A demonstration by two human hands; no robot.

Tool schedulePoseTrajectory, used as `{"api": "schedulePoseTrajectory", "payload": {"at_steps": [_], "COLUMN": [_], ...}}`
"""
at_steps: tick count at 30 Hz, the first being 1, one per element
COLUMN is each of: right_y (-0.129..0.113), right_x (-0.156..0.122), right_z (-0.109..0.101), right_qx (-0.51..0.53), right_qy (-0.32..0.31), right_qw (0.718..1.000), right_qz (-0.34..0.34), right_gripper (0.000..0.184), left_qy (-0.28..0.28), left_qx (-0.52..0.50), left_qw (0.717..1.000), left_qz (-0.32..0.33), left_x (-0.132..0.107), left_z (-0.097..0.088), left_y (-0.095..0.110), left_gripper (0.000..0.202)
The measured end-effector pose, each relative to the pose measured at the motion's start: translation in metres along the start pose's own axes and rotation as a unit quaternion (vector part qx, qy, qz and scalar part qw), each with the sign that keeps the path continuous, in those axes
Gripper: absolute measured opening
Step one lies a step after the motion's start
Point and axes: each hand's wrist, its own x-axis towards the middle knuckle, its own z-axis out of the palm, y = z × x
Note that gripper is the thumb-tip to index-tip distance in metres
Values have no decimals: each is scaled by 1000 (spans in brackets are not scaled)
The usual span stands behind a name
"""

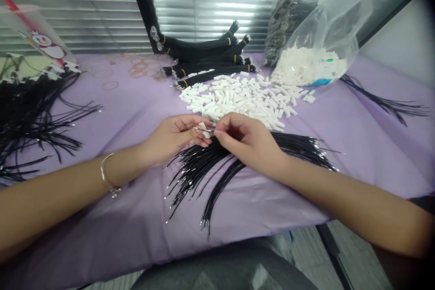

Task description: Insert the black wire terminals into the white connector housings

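My left hand (176, 138) pinches a small white plastic connector (205, 129) between thumb and fingers. My right hand (246, 140) is closed in a pinch right beside it, holding the end of a thin black wire against the connector. Both hands hover over a loose bunch of black wires (207, 167) with metal tips, spread on the purple cloth (136, 113). Just beyond the hands lies a heap of white connectors (238, 95).
Bundled black wires (207, 54) lie at the back centre. A clear plastic bag (316, 41) of white connectors stands at back right. More loose black wires lie at far left (30, 118) and right (387, 104). A printed cup (37, 36) stands back left. Table edge is near me.
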Motion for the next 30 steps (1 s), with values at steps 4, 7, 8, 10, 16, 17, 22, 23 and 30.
{"api": "schedulePoseTrajectory", "payload": {"at_steps": [4,7,8,10,16,17,22,23,30], "right_y": [4,4,4,3,3,4,6,7,5], "right_x": [1,1,2,2,5,5,3,3,2], "right_z": [0,-1,-2,-3,-6,-6,-6,-5,-3], "right_qx": [-26,-32,-34,-45,-92,-94,-90,-93,-136], "right_qy": [20,20,23,27,24,24,20,20,35], "right_qw": [998,997,998,998,995,995,996,995,989], "right_qz": [51,60,56,41,21,18,5,1,-36], "right_gripper": [7,8,8,9,11,11,7,6,3], "left_qy": [20,23,25,27,36,38,37,37,36], "left_qx": [-27,-35,-36,-32,-20,-19,-21,-24,-21], "left_qw": [999,999,999,999,999,999,999,999,999], "left_qz": [-13,-7,-6,-3,1,0,-5,-5,-10], "left_x": [1,1,1,0,-1,-1,-1,0,0], "left_z": [1,1,2,2,3,3,3,2,1], "left_y": [2,2,2,2,3,3,3,3,2], "left_gripper": [17,17,16,16,16,16,16,16,18]}}
